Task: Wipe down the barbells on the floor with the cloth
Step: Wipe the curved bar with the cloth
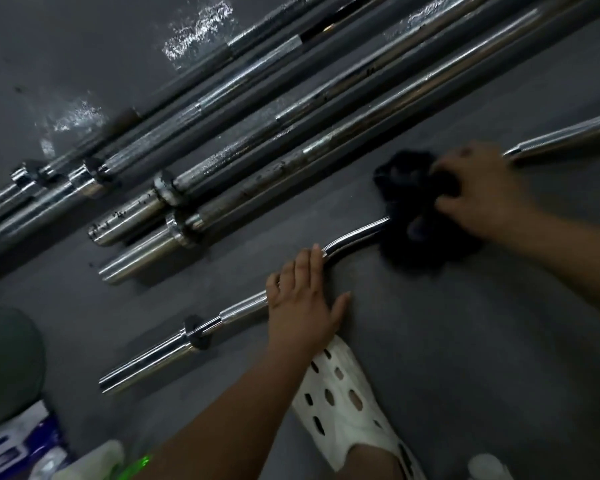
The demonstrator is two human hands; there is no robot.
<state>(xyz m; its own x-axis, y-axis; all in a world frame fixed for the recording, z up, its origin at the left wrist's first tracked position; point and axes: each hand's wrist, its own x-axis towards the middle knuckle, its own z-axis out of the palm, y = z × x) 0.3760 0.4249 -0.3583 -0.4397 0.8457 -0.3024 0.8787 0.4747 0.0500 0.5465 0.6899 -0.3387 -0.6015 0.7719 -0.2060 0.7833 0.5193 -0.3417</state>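
Observation:
A chrome curl bar (174, 344) with a bent shaft lies on the grey floor nearest me, running from lower left to upper right. My left hand (305, 303) rests flat on its shaft near the bend, fingers straight. A black cloth (420, 233) is bunched over the bar's middle. My right hand (482, 192) grips the cloth, fingers curled into it, pressing it on the bar. The bar's far part (565, 136) reappears beyond that hand. Several straight barbells (291, 140) lie side by side behind it, some with dark specks of dirt.
My foot in a white perforated clog (347, 393) is planted just below the left hand. A dark round object (7, 362) and blue-and-white packaging (18, 445) sit at the lower left. Shiny patches (198, 29) mark the floor behind the barbells.

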